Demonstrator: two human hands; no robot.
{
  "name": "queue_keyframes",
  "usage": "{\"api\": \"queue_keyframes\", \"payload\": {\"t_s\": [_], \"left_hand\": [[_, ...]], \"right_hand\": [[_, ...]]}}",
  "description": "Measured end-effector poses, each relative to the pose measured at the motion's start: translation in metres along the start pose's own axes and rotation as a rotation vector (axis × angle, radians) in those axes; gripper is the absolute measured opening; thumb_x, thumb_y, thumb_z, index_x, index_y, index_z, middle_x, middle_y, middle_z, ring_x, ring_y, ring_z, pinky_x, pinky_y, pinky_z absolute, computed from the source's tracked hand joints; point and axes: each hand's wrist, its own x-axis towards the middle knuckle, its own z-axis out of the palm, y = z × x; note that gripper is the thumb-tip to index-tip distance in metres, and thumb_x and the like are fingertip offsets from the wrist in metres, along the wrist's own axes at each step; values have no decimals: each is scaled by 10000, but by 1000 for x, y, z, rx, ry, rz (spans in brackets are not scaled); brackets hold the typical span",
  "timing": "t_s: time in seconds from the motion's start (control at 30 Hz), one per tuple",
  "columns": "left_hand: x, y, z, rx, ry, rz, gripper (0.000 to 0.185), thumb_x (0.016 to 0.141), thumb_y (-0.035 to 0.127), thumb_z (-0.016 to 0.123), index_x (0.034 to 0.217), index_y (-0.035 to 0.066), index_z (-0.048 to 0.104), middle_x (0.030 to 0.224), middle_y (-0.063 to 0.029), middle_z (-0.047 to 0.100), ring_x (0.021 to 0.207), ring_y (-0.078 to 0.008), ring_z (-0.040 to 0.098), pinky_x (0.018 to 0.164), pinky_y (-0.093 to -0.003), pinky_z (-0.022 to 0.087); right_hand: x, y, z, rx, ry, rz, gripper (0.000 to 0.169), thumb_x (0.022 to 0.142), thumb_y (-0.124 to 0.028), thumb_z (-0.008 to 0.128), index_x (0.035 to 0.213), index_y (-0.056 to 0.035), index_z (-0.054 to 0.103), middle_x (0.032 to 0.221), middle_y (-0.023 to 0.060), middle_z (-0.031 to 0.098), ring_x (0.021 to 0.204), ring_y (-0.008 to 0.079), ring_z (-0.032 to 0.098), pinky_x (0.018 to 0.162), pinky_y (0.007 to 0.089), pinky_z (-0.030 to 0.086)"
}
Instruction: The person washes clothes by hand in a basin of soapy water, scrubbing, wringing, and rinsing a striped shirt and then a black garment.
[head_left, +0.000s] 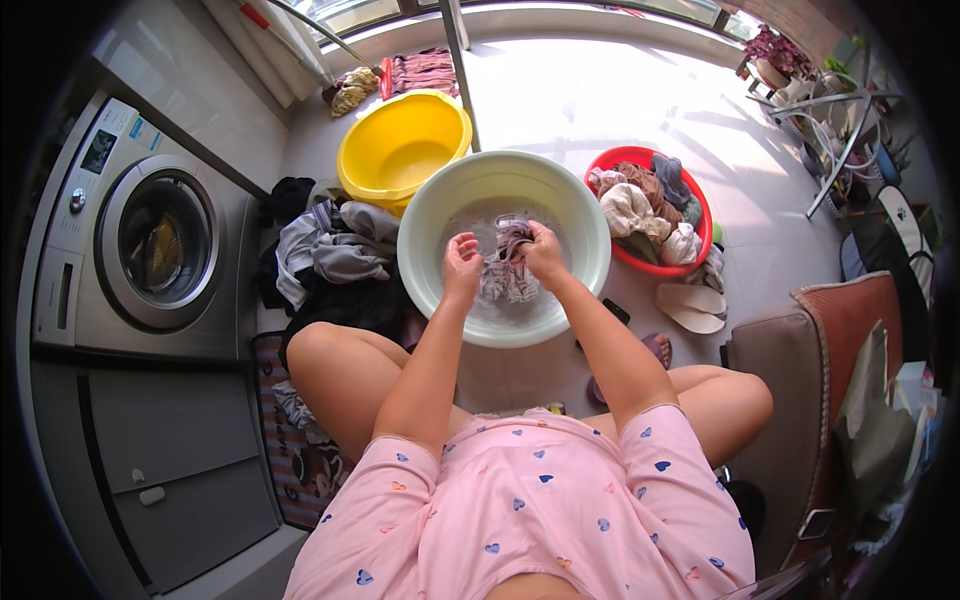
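A pale green plastic basin (420, 262) with sudsy water stands on the floor before me. Over its middle, my right hand (543, 253) grips the upper part of a wet, bunched striped cloth (511, 277), whose lower end hangs at the water. My left hand (463, 264) is held just left of the cloth, palm turned up and fingers slightly curled; it seems to hold nothing. Whether its fingertips touch the cloth I cannot tell.
A yellow basin (405, 154) stands beyond to the left, beside a heap of grey and dark clothes (337, 244). At the right is a red basin (701, 244) of clothes, near pale insoles (691, 306). A washing machine (161, 240) stands left, a brown padded seat (772, 360) right.
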Motion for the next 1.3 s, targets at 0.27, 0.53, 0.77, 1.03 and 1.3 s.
{"api": "queue_keyframes", "payload": {"t_s": [0.27,0.53,0.77,1.03,1.3], "left_hand": [[-29,-5,36,-927,-336,-1010,993,759,823,171,1272,18,445,1248,-165,476,1170,-334,439,972,-481,360],[10,-49,26,-1710,-346,-425,615,802,606,535,1085,62,574,1196,-133,562,1126,-319,506,998,-526,349],[6,-47,47,-1567,4,-388,156,806,283,607,803,128,607,936,-24,641,960,-245,581,935,-478,417],[19,-51,37,-1554,104,-412,128,794,244,591,761,121,602,870,-14,641,915,-235,588,918,-477,431],[38,-53,31,-1216,3,-884,402,821,472,600,881,76,563,921,-108,614,843,-282,598,803,-415,499]], "right_hand": [[-32,-127,21,709,-156,-38,281,891,8,417,1156,8,509,1028,152,616,850,254,661,714,373,592],[-61,-54,-42,743,172,113,356,805,-148,416,1116,-22,533,972,93,623,861,228,633,722,389,541],[-45,-21,-5,720,-26,509,602,830,-628,484,1173,-138,553,1229,85,548,1097,232,553,897,458,462],[-9,32,2,623,-221,725,759,764,-763,431,1295,-225,494,1317,18,496,1231,197,426,977,510,357],[16,43,23,-463,264,-266,154,743,-167,681,764,-53,580,846,77,559,891,217,543,788,387,434]]}}
